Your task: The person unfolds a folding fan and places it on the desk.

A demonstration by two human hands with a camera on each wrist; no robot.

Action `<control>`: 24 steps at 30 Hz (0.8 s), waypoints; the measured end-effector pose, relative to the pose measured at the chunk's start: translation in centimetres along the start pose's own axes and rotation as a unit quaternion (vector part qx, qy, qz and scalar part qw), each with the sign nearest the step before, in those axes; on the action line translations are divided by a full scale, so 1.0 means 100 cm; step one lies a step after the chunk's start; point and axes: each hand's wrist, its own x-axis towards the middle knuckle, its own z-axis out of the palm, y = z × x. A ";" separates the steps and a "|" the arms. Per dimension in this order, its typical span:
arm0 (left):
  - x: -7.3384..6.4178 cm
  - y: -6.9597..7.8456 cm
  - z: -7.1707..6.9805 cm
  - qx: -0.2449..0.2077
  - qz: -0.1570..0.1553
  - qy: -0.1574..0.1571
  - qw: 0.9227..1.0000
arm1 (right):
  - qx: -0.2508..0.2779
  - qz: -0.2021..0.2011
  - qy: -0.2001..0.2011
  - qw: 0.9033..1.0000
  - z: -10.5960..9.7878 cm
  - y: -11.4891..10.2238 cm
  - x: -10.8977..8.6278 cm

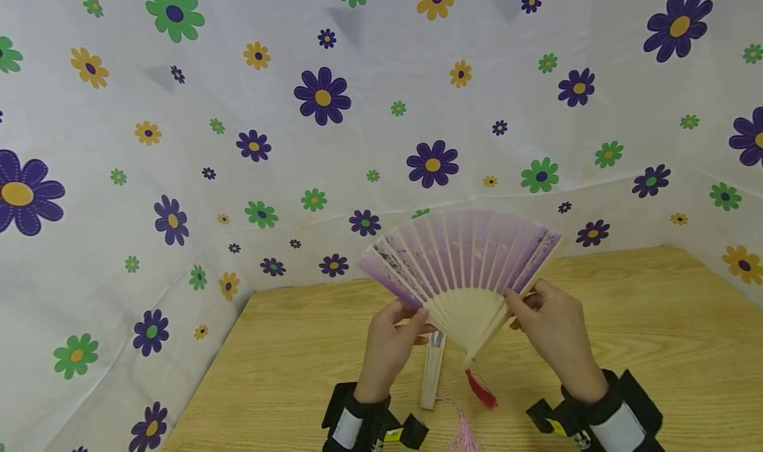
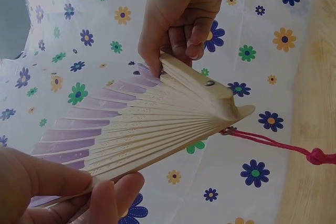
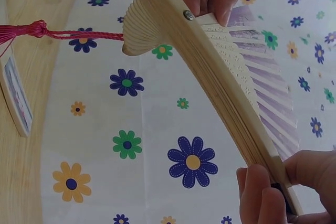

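Observation:
A purple folding fan (image 1: 471,253) with pale wooden ribs is spread wide above the table, its pivot end pointing down. My left hand (image 1: 391,346) pinches the left outer rib between thumb and fingers. On the opposite side, my right hand (image 1: 554,326) grips the right outer rib, where several ribs still lie stacked together, as the right wrist view shows. From the pivot hangs a red tassel (image 1: 480,390) on a knotted cord. Beneath the fan, a second, folded fan (image 1: 432,372) lies on the table, partly hidden by my left hand, with a pink tassel (image 1: 463,432).
The wooden table (image 1: 286,359) reaches back to a white cloth (image 1: 381,140) printed with purple, green and yellow flowers. This cloth also hangs along the left and right sides. Black straps with cameras (image 1: 620,419) sit on both wrists.

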 end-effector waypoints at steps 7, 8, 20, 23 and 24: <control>0.000 0.000 -0.002 -0.005 -0.003 0.001 1.000 | 0.001 -0.001 0.002 1.000 -0.001 0.001 0.000; 0.000 0.000 -0.002 -0.005 -0.004 0.001 1.000 | 0.000 -0.003 0.002 1.000 -0.001 0.001 0.000; 0.001 0.001 -0.005 -0.015 -0.011 0.010 1.000 | -0.001 0.003 -0.005 1.000 -0.003 0.001 0.003; 0.001 0.002 -0.006 -0.019 -0.013 0.013 1.000 | 0.000 0.004 -0.001 1.000 -0.004 0.002 0.004; 0.001 0.002 -0.007 -0.019 -0.013 0.013 1.000 | 0.000 0.005 0.000 1.000 -0.004 0.003 0.004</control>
